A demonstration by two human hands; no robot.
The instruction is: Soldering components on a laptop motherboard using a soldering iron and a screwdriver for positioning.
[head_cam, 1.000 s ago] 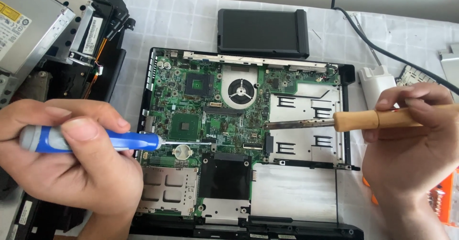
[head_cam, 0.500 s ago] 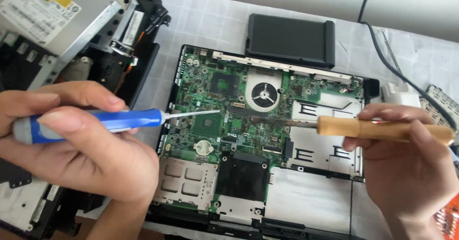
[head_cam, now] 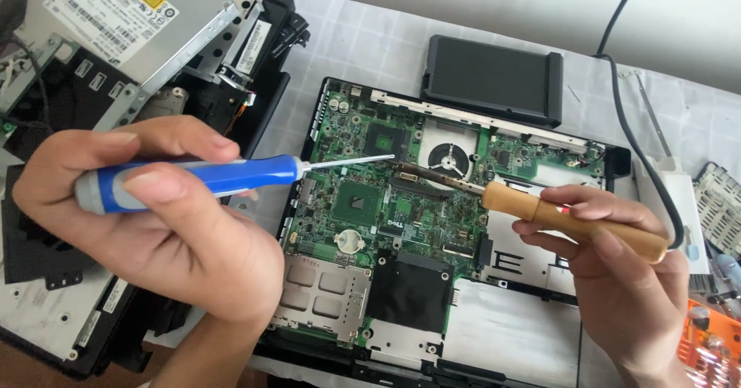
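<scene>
While over the green circuit board (head_cam: 370,203) | left hand (head_cam: 154,226) grasps blue screwdriver (head_cam: 208,178) | right hand (head_cam: 617,280) grips wooden-handled tool (head_cam: 575,220)

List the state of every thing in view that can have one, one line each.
Left hand: closed around the blue screwdriver, tip over the circuit board.
Right hand: gripping the wooden-handled tool, tip on the board by the fan.
Laptop base: opened, green circuit board exposed.
Fan: uncovered; spinning or not, cannot tell.
Disc drive: out of the laptop, lying on other parts.
Black battery pack: detached, flat on the table.
</scene>
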